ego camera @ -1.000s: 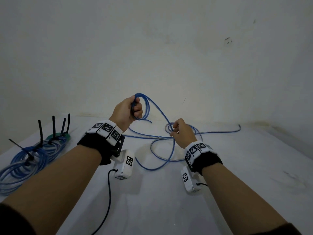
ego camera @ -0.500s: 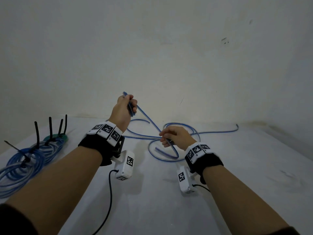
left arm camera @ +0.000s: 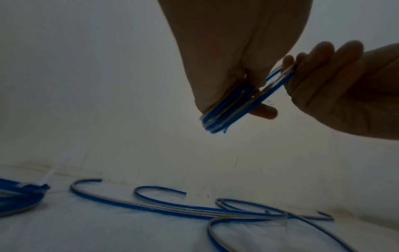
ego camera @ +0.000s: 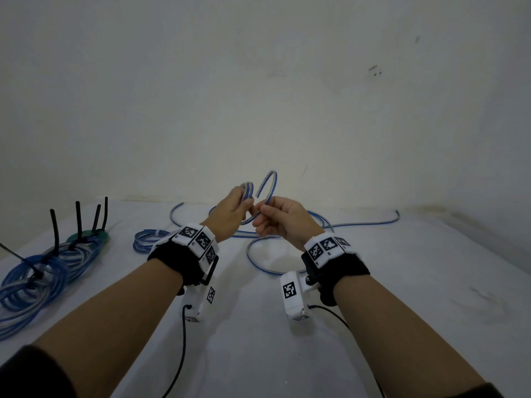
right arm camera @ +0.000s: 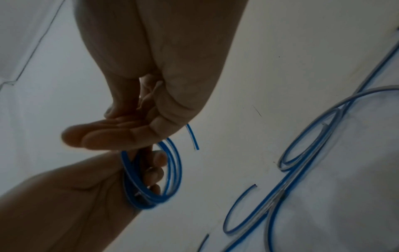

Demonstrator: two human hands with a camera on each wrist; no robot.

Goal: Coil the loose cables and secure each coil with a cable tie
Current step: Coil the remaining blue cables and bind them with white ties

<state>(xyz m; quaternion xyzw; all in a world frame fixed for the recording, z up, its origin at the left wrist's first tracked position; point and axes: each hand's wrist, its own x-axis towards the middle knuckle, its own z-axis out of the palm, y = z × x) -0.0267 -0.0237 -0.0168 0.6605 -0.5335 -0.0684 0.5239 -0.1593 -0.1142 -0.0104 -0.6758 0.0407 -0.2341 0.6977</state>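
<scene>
My left hand (ego camera: 240, 206) is raised over the white table (ego camera: 402, 282) and grips a small coil of blue cable (ego camera: 247, 189). Close to its right, my right hand (ego camera: 263, 215) pinches the last curved stretch of that cable, whose free end (ego camera: 273, 175) arcs up above both hands. In the left wrist view the coil (left arm camera: 224, 110) sits between my left fingers, with the right hand (left arm camera: 336, 95) touching its upper edge. The right wrist view shows the coil (right arm camera: 170, 172) round my left fingers (right arm camera: 155, 175). No cable tie is visible in either hand.
Several tied blue coils (ego camera: 43, 268) with black cable ties (ego camera: 54, 228) sticking up lie at the table's left. A small untied coil (ego camera: 145, 239) lies beside my left wrist. Loose blue cables (ego camera: 359, 224) sprawl behind and under the hands. A wall (ego camera: 258, 96) is behind the table.
My right hand rose from the table and brought the cable up to my left hand. The long hanging strand is now gathered into a small coil in the left hand.
</scene>
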